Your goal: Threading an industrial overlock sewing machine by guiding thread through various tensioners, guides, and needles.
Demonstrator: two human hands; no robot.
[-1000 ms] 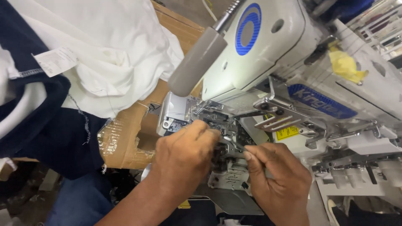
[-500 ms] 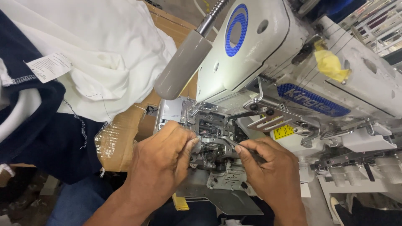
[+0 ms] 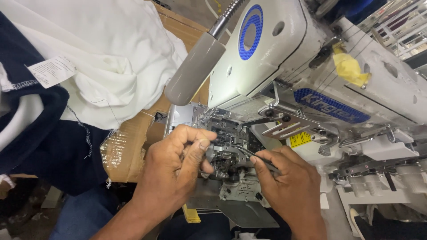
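— Tweezers [image 3: 249, 153], are they in the right hand [image 3: 289, 186]?
— Yes. That hand is closed round them, thumb and forefinger pinching the shaft, and the thin metal tips point left into the looper area [image 3: 227, 153] of the sewing machine [image 3: 284, 58].
— And the left hand [image 3: 178, 173]?
— Just left of the tweezer tips, fingers curled in, thumb and forefinger pressed together right against the metal parts. Whether a thread sits between them I cannot tell; it is too fine to see.
— Do the hands touch?
— No. They are near each other, with the looper parts between them.
— What lies under the hands?
— A grey metal cover [image 3: 240, 209], swung open below the mechanism, and a bit of yellow tape [image 3: 191, 215] under the left wrist.
— Above them?
— A grey lamp head [image 3: 195, 69] on a flexible neck hangs over the left hand. Beyond the right hand there is a slotted metal guide [image 3: 289, 126], and a yellow label [image 3: 300, 138] just below it.
— Farther out?
— Left of the left hand, a cardboard box [image 3: 133, 146] partly wrapped in clear film. White fabric [image 3: 98, 53] is heaped on it, with dark navy fabric [image 3: 40, 146] beside that and a paper tag [image 3: 51, 70] lying on the pile. A crumpled yellow scrap [image 3: 351, 69] is stuck on the machine's arm, well beyond the right hand.
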